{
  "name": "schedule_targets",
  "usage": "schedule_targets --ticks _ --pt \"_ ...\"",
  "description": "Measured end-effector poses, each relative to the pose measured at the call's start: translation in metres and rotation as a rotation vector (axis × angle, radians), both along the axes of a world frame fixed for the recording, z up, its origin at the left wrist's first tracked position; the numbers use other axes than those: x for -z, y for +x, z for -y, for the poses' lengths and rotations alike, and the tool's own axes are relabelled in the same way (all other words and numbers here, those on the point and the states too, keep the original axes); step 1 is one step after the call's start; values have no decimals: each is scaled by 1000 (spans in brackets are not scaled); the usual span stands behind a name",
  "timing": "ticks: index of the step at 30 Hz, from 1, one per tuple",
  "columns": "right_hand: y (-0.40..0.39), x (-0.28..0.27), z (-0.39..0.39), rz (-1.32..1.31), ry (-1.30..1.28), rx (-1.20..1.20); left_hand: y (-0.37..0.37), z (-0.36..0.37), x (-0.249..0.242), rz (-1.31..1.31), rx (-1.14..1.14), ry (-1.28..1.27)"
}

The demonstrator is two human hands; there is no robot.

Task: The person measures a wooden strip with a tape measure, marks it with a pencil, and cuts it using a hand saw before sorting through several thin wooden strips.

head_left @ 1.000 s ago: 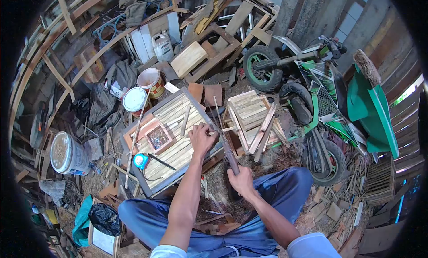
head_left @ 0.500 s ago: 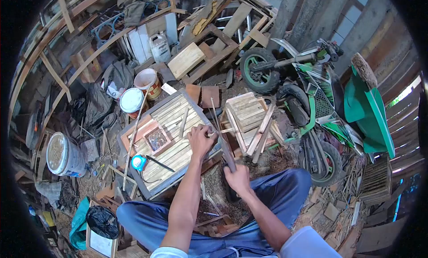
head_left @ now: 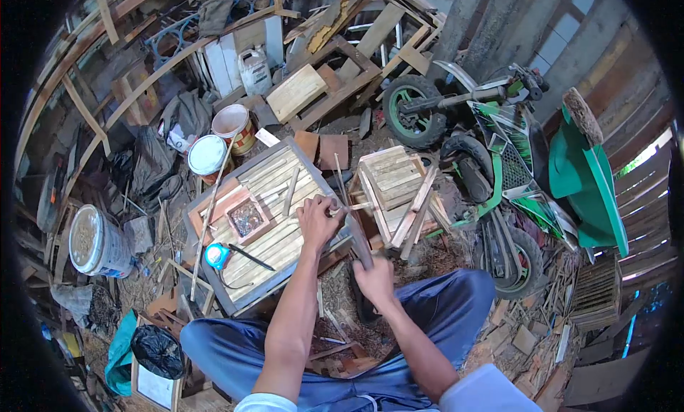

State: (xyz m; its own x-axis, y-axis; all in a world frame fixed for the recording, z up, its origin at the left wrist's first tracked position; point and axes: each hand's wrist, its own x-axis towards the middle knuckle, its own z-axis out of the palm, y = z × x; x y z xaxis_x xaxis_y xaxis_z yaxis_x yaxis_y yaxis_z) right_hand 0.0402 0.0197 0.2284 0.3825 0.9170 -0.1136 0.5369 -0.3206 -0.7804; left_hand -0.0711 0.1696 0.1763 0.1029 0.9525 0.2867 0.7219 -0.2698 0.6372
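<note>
My left hand (head_left: 318, 223) is over the right edge of the slatted wooden work surface (head_left: 285, 230). Its fingers are closed on a thin wooden stick (head_left: 361, 206), whose pale end juts out to the right. My right hand (head_left: 374, 278) grips the lower end of a long dark blade (head_left: 360, 247), which slants up and away, its middle beside my left fingers. The blade seems to touch the stick, though the contact point is hard to see. On the work surface lie a small square box of nails or screws (head_left: 246, 220), a blue tape measure (head_left: 216, 255) and a black pencil-like stick (head_left: 252, 259).
A slatted wooden piece with loose strips (head_left: 392, 188) sits right of the work surface. Beyond it stands a green motorbike (head_left: 499, 170), with a green wheelbarrow (head_left: 588, 177) at far right. Paint buckets (head_left: 208, 155) stand at back left. Wood scraps litter the floor.
My right hand and the blade have shifted slightly left and up, and the hand is a little blurred. My left hand keeps hold of the stick. The whole view has tilted slightly.
</note>
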Motion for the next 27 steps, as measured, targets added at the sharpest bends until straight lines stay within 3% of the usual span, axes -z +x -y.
schedule_targets --ticks 5,9,16,19,22,24,26,27 --pt "0 -10 29 21 133 -28 -3 0 6 -8 24 -26" --pt "3 -18 110 -34 -28 32 -2 -2 1 -4 0 -16" --pt "-3 -4 -10 -32 62 57 -3 0 5 -36 22 -45" --pt "0 -8 2 -11 33 15 -4 -1 3 -21 33 -70" --pt "5 -16 76 46 1 -31 -4 0 2 -23 34 -61" --pt "1 -29 105 -24 -150 40 -4 0 5 -17 26 -26" --pt "-3 -35 99 -27 -183 50 -4 -1 6 6 43 -8" --pt "-7 -24 85 -16 -60 59 -5 0 5 -3 47 -15"
